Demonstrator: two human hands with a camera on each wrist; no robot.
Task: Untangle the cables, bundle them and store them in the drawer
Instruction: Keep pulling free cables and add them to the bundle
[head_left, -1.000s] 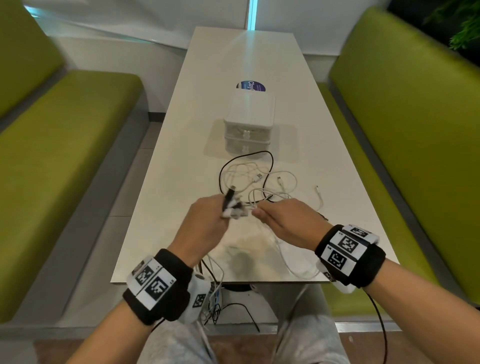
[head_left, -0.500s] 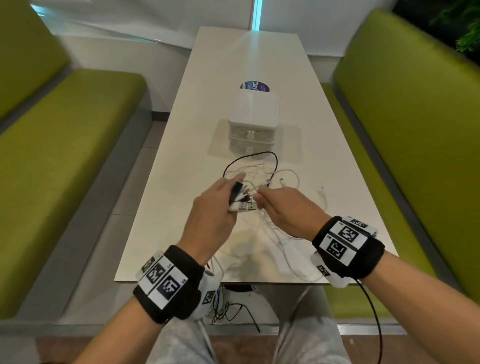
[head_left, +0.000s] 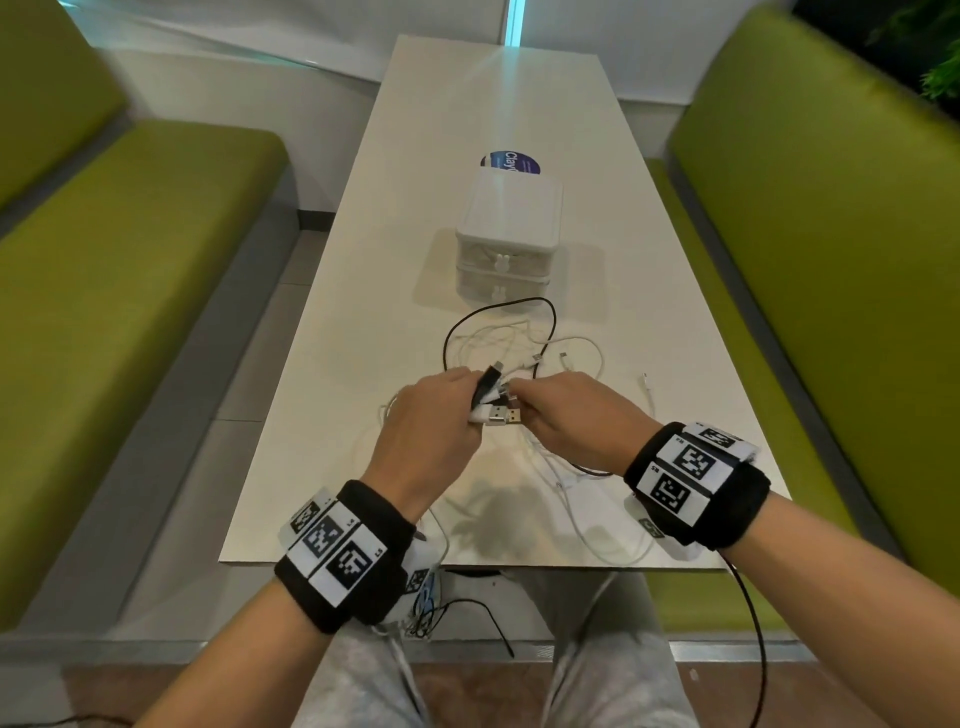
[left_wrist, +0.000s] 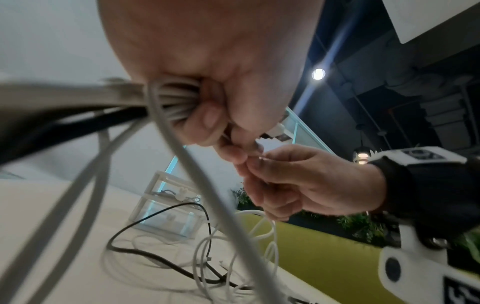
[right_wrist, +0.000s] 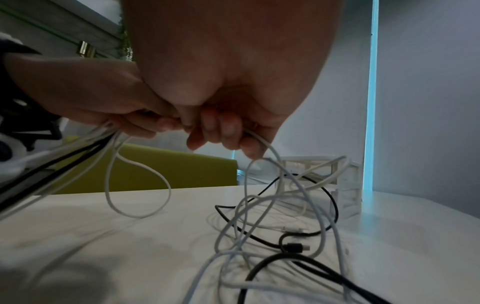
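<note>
A tangle of white and black cables (head_left: 511, 345) (right_wrist: 280, 222) lies on the white table (head_left: 363, 322) before a small white two-drawer box (head_left: 506, 241), both drawers closed. My left hand (head_left: 431, 426) (left_wrist: 207, 115) grips a bunch of cable ends, with USB plugs (head_left: 496, 413) sticking out of the fist. My right hand (head_left: 566, 415) (right_wrist: 223, 127) is right against it and pinches a white cable (right_wrist: 262, 144) that trails down to the tangle. Both hands are held a little above the table.
Green benches (head_left: 130, 291) (head_left: 810, 249) flank the long table. A round blue sticker (head_left: 511, 162) lies behind the drawer box. Cables (head_left: 602, 540) hang over the near table edge toward my lap. The far half of the table is bare.
Both hands have shifted slightly forward and stayed together. The plugs in my left fist have turned and now point right; the right hand's fingers are working at them.
</note>
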